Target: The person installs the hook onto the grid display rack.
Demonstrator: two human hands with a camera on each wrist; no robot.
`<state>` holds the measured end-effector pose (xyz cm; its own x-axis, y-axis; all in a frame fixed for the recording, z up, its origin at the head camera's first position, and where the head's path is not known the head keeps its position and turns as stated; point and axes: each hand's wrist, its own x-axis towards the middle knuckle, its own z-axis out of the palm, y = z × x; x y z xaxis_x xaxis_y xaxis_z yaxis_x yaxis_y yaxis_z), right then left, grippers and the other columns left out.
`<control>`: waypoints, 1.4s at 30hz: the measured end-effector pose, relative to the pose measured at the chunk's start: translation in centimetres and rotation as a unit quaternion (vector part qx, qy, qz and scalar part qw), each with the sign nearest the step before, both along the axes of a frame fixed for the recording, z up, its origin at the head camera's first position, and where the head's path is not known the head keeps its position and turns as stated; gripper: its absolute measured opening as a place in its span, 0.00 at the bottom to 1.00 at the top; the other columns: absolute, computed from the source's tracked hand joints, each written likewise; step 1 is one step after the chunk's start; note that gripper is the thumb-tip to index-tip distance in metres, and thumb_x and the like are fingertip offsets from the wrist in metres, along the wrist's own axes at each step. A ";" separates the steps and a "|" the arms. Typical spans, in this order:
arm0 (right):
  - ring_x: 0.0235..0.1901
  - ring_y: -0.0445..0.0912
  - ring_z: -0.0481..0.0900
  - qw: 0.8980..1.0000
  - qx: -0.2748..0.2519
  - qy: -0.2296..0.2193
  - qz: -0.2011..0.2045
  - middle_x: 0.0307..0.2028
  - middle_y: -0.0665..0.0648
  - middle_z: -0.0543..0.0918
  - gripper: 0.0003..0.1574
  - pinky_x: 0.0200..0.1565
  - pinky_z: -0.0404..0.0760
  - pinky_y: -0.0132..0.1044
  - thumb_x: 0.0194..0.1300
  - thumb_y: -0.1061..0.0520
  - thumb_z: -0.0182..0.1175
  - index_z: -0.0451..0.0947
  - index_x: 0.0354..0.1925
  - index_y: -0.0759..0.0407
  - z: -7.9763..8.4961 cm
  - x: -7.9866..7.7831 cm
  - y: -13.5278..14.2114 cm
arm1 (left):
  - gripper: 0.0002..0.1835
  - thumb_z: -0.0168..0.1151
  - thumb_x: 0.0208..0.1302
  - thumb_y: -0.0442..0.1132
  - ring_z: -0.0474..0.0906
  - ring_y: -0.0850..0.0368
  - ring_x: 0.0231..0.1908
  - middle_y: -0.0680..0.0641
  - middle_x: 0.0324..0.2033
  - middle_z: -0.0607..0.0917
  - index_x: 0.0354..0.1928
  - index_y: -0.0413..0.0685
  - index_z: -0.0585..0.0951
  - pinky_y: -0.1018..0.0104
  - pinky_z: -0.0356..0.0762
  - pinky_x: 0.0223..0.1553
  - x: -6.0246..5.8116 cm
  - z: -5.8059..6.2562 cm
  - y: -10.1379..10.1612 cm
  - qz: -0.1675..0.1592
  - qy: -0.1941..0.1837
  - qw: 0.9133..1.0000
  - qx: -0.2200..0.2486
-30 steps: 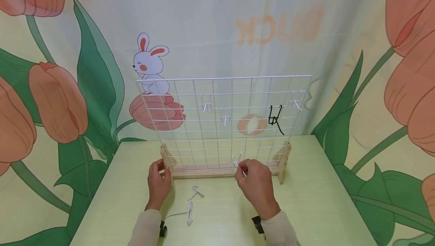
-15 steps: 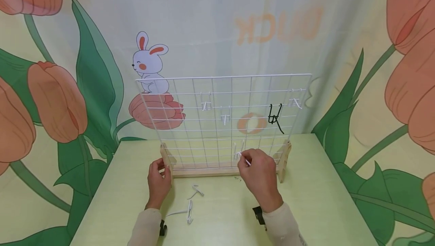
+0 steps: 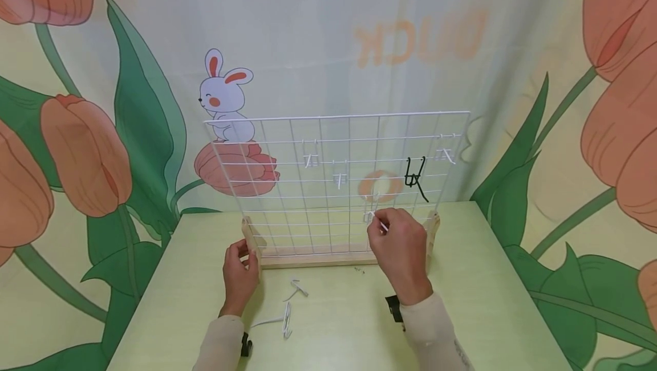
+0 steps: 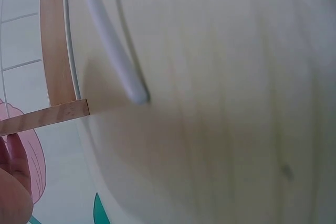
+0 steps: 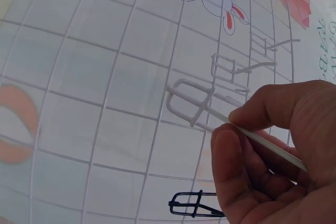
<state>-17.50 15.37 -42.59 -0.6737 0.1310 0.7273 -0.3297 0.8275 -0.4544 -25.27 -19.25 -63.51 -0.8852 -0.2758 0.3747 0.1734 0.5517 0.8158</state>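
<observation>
Held hook (image 3: 370, 216): found in front of the lower part of the grid (image 3: 333, 117), prong toward the person. Over the last second it has been raised from beside the base rail (image 3: 318, 261) and shifted slightly rightward. The right hand (image 3: 399, 248) grips its prong between thumb and fingers. The right wrist view shows the hook's frame before the mesh; whether it touches the wires cannot be told, and no engagement is evident. Assessment: the piece is at working height but not yet hung. Left hand (image 3: 241, 277): unmoved, fingers bent against the left upright (image 3: 250, 233); whether they grip it cannot be determined, though steadying is probable. On the grid: three white hooks (image 3: 339, 178) and one black hook (image 3: 412, 179), positions unchanged. On the bench (image 3: 487, 302), two loose hooks (image 3: 286, 321) lie near the left hand, also undisturbed.
</observation>
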 end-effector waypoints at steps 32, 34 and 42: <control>0.30 0.57 0.88 0.990 -0.074 0.091 -0.082 0.30 0.65 0.89 0.08 0.32 0.87 0.50 0.65 0.65 0.65 0.90 0.35 0.69 0.0 -3.9 0.5 | 0.18 0.60 0.76 0.35 0.83 0.46 0.55 0.40 0.55 0.81 0.63 0.39 0.75 0.79 0.76 0.46 0.1 -0.1 0.0 -0.007 0.005 1.000 0.010; 0.30 0.57 0.89 0.990 -0.076 0.087 -0.083 0.30 0.65 0.89 0.08 0.33 0.87 0.51 0.65 0.65 0.66 0.90 0.35 0.69 -0.1 -4.0 0.6 | 0.17 0.60 0.76 0.34 0.83 0.46 0.54 0.40 0.55 0.81 0.63 0.39 0.75 0.80 0.76 0.46 0.1 -0.1 0.0 -0.006 0.005 1.000 0.011; 0.32 0.57 0.90 0.992 -0.078 0.045 -0.083 0.33 0.65 0.90 0.08 0.36 0.89 0.50 0.66 0.62 0.68 0.90 0.37 0.68 -0.6 -3.8 0.7 | 0.18 0.60 0.76 0.35 0.83 0.46 0.54 0.40 0.54 0.81 0.63 0.39 0.75 0.73 0.79 0.47 0.2 -0.1 0.0 -0.002 0.003 1.000 0.003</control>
